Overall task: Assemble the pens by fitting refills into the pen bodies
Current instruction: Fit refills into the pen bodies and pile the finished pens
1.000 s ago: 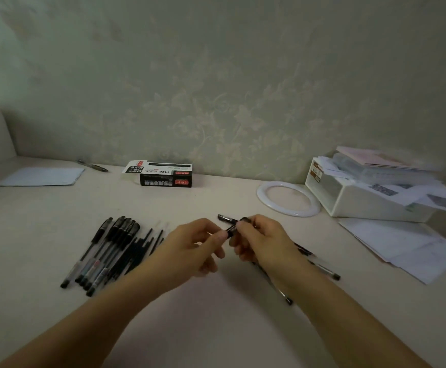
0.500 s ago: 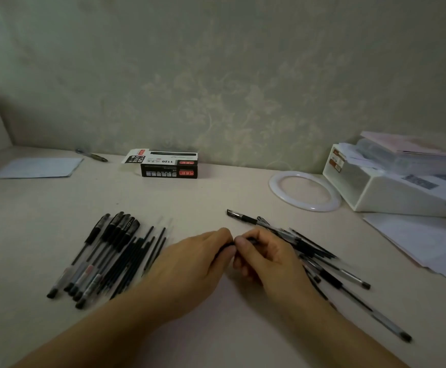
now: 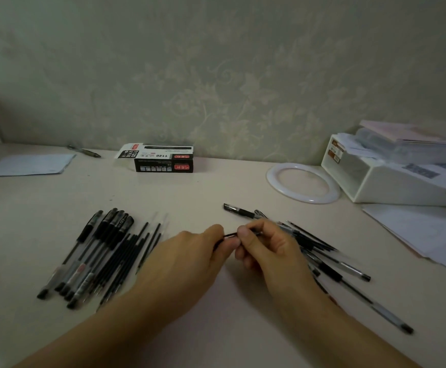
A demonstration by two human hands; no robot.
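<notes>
Between the two hands, just above the table [image 3: 216, 328], a thin black pen part [image 3: 230, 234] lies left to right, with the left hand [image 3: 190, 257] and right hand [image 3: 265, 247] both pinching it shut, equally near

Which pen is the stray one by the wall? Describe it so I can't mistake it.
Start at the black pen box against the wall. Look left along the wall to the pale sheet of paper. The stray pen lies alone between them, apart from the bundles nearer the hands.
</notes>
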